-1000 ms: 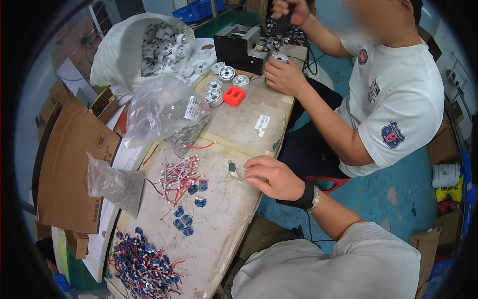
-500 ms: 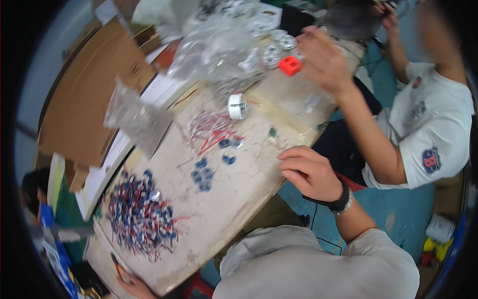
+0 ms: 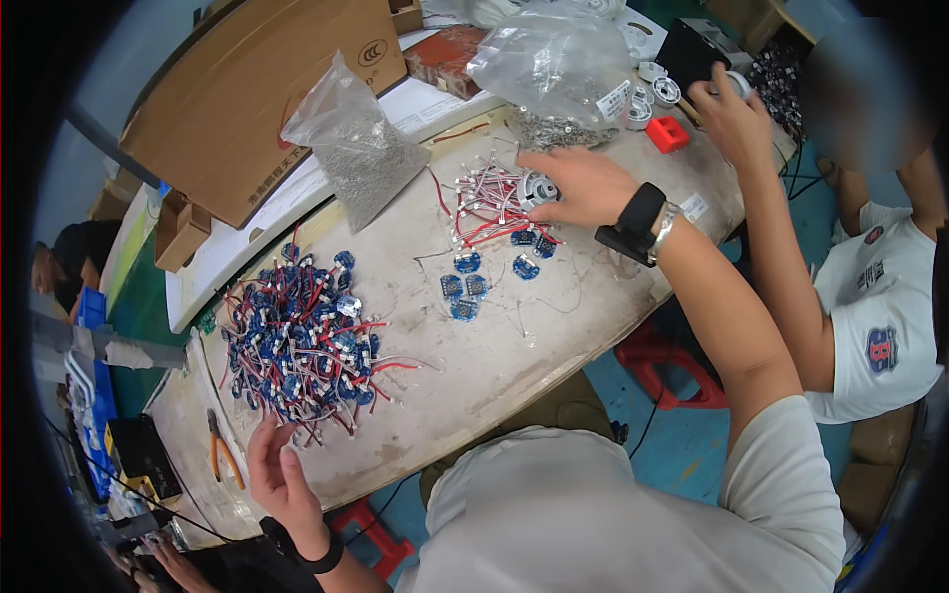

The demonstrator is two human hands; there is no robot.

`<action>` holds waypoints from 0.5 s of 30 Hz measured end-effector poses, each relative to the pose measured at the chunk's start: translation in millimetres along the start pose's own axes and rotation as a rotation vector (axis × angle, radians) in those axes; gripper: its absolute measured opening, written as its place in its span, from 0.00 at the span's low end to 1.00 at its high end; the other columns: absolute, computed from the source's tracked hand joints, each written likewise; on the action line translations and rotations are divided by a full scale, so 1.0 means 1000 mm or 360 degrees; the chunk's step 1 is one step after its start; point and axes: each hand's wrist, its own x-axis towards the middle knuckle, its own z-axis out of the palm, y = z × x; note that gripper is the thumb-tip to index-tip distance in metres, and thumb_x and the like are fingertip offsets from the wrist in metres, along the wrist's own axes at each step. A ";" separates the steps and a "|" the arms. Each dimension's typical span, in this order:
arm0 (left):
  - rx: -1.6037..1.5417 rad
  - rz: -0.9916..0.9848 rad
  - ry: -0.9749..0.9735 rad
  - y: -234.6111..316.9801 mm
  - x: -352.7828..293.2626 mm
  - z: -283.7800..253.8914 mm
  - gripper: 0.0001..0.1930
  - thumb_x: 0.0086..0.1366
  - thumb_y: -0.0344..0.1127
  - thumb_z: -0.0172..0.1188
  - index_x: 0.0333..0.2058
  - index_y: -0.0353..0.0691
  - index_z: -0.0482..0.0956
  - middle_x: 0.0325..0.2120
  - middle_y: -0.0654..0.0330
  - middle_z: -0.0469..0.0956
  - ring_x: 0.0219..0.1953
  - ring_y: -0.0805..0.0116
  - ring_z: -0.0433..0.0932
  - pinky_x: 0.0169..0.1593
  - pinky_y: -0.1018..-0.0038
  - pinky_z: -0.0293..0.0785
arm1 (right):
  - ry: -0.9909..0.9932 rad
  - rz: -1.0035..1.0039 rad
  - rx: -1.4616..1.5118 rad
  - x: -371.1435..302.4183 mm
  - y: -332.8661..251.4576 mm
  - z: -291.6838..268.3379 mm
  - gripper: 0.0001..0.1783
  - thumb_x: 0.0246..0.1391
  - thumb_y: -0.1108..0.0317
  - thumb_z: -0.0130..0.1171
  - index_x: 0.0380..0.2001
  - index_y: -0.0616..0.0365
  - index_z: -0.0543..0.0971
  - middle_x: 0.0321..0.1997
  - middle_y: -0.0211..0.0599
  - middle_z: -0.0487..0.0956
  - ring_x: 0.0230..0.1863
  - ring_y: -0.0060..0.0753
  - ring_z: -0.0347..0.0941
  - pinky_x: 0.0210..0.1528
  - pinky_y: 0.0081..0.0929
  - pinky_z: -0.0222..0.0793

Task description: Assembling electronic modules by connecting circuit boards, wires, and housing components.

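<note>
Right hand (image 3: 578, 186) reaching far forward over the worn table (image 3: 514, 366), fingers curled loosely round a small round silver part (image 3: 537, 190), fingertips on its rim; whether fully pinched or merely resting on it, cannot tell. Black wristwatch (image 3: 633, 222) on that wrist. Silver part lying at the right edge of a small tangle of red and white wires (image 3: 484, 206), touching it. Just below, a few loose blue round circuit boards (image 3: 467, 285) scattered flat on the table.

Left hand (image 3: 280, 476) low at the near-left table edge, open, fingers spread and slightly bent, gripping nothing, fingertips just short of a large heap of blue boards with red and white leads (image 3: 301, 341). Orange-handled pliers (image 3: 225, 450) lying on the table just left of that hand.

Farther back, a clear bag of small grey parts (image 3: 351, 148) leaning beside a big cardboard box (image 3: 262, 89), and a second clear bag (image 3: 559, 69) behind the right hand. A small red block (image 3: 667, 133) near the table's far right corner. A neighbouring person in a white shirt (image 3: 880, 316) at the right, one hand (image 3: 732, 114) raised over the round white parts (image 3: 652, 94) there.
</note>
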 end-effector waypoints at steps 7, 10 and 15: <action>-0.0174 -0.0103 0.0005 0.004 -0.009 0.017 0.16 0.58 0.32 0.51 0.42 0.28 0.67 0.39 0.51 0.71 0.39 0.65 0.72 0.45 0.72 0.66 | 0.0280 0.0001 0.1203 -0.019 -0.011 -0.033 0.33 0.37 0.69 0.62 0.50 0.54 0.61 0.41 0.36 0.69 0.44 0.29 0.66 0.45 0.26 0.64; -0.0318 -0.0127 -0.0065 0.020 -0.011 0.033 0.15 0.55 0.30 0.51 0.41 0.28 0.68 0.36 0.51 0.73 0.38 0.64 0.72 0.45 0.72 0.66 | 0.0315 -0.0252 0.2104 -0.044 -0.049 -0.026 0.37 0.34 0.75 0.63 0.51 0.57 0.58 0.50 0.36 0.61 0.50 0.28 0.61 0.51 0.29 0.60; -0.0688 0.0090 -0.0589 0.046 -0.001 0.084 0.20 0.49 0.24 0.55 0.44 0.27 0.66 0.37 0.48 0.73 0.39 0.60 0.73 0.45 0.71 0.67 | 0.0137 -0.0585 0.1987 -0.070 -0.104 0.003 0.31 0.35 0.75 0.62 0.46 0.61 0.63 0.50 0.37 0.60 0.54 0.29 0.56 0.56 0.29 0.52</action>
